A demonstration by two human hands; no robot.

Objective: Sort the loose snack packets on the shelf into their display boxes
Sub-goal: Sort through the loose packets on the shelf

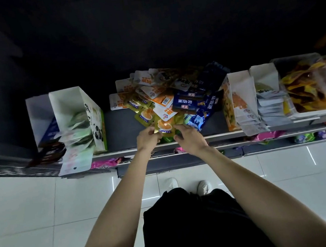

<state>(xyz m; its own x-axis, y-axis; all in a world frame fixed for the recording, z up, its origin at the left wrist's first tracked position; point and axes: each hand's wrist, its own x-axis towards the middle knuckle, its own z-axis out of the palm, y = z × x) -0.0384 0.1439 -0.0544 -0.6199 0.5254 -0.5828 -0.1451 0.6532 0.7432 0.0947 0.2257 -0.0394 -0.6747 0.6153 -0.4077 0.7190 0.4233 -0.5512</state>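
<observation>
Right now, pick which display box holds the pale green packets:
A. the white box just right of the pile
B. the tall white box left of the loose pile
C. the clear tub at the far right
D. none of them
B: the pale green packets stand in the tall white box left of the loose pile, while the box right of the pile shows orange-and-white packs.

I see glossy white floor tiles with thin grey grout lines across the lower half of the frame, catching bright streaks of reflected light at centre and lower right. Above the dark grey metal shelf in mid-frame, everything falls into near-black shadow. A perforated grey shelf edge runs along the left.
</observation>
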